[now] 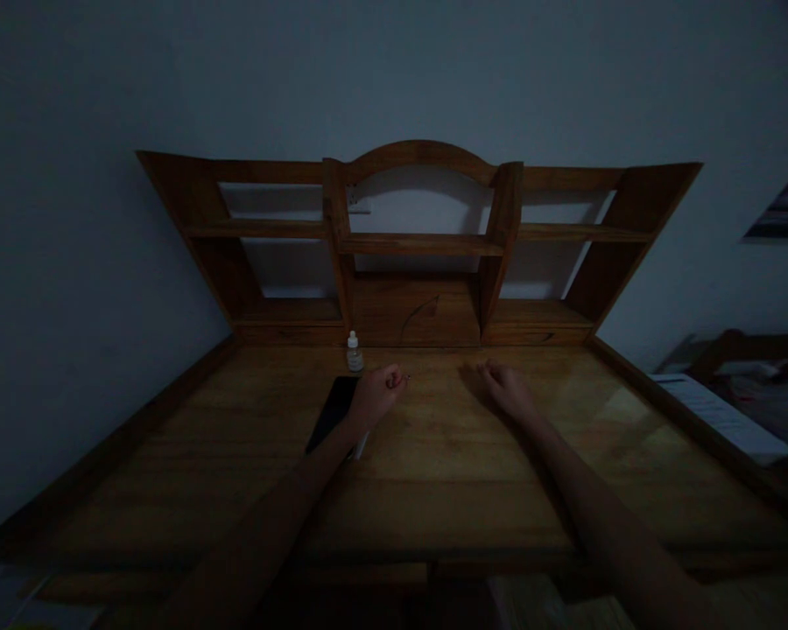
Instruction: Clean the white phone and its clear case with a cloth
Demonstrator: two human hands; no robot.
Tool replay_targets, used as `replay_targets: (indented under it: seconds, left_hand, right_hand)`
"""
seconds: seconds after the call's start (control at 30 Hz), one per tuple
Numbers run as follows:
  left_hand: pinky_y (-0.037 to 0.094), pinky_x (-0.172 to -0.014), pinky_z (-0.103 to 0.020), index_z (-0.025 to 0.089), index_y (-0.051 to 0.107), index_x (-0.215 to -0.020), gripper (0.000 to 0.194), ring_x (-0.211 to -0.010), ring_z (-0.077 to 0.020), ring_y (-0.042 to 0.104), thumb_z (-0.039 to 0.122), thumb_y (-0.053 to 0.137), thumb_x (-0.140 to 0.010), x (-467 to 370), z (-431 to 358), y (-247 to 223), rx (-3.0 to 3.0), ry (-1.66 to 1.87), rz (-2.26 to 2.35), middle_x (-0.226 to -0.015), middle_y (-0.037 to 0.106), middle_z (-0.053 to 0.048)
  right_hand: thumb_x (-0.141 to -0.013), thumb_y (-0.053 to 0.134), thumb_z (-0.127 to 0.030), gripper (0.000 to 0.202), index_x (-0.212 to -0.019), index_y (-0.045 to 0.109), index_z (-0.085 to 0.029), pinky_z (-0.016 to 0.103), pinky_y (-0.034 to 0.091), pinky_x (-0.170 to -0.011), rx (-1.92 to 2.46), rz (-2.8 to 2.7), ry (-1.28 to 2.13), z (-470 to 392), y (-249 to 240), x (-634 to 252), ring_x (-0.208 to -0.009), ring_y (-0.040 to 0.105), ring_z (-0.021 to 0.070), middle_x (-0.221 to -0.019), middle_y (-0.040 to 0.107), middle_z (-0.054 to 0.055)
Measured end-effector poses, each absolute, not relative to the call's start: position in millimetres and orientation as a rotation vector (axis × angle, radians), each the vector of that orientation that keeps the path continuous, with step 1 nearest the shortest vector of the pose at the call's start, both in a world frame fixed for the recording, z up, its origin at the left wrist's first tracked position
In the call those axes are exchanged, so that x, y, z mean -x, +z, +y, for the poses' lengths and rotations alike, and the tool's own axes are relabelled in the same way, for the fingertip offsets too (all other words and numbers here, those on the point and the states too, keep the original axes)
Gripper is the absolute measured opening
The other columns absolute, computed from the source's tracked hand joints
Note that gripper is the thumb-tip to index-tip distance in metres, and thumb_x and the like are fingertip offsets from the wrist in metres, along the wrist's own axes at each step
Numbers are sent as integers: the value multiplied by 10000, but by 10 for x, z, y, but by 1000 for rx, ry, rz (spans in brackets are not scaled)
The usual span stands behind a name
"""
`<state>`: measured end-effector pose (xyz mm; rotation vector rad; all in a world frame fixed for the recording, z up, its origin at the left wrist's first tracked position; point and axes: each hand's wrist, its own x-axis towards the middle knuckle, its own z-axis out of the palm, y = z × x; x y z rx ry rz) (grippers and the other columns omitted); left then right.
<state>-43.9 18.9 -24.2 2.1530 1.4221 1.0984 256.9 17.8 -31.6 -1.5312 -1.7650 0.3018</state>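
Observation:
My left hand (377, 394) rests on the wooden desk (433, 472) with its fingers curled in; something tiny may sit at the fingertips, too dark to tell. Just left of it lies a black phone (332, 411), flat and face up, with a thin white object (360, 446) poking out under my wrist. A small dropper bottle (354, 353) with a white cap stands upright behind the hand, near the shelf base. My right hand (507, 389) lies palm down on the desk further right, fingers loosely bent, holding nothing.
A wooden shelf unit (420, 245) with bare compartments stands along the desk's back against a pale wall. The desk has raised side rails. To the right, beyond the desk, is a white sheet or panel (715, 411) and dim furniture. The room is very dark.

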Motion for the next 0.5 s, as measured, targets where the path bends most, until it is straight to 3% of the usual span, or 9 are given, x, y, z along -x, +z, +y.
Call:
replay_targets:
  seconds: [0.1, 0.23, 0.5]
  left_hand:
    - [297, -575, -233, 204, 448, -653, 275, -580, -109, 473, 350, 520, -874, 429, 198, -233, -2109, 1138, 1445, -601, 489, 39]
    - [318, -586, -225, 206, 457, -672, 215, -593, -110, 490, 300, 528, -852, 432, 210, -236, -2083, 1164, 1468, -615, 499, 39]
    - [324, -601, -226, 211, 459, -731, 89, -622, -113, 501, 177, 503, -801, 454, 212, -226, -2033, 1195, 1442, -656, 512, 41]
  right_hand:
    - [-890, 458, -489, 305, -823, 555, -207, 272, 331, -546, 1519, -1768, 283, 194, -349, -2546, -603, 577, 202, -674, 627, 61]
    - [-838, 520, -426, 201, -828, 511, -225, 260, 329, -542, 1513, -1785, 281, 189, -354, -2542, -582, 553, 180, -656, 603, 29]
    - [-838, 507, -392, 218, -711, 440, -228, 266, 296, -539, 1485, -1860, 306, 154, -330, -2521, -553, 492, 149, -609, 532, 0]
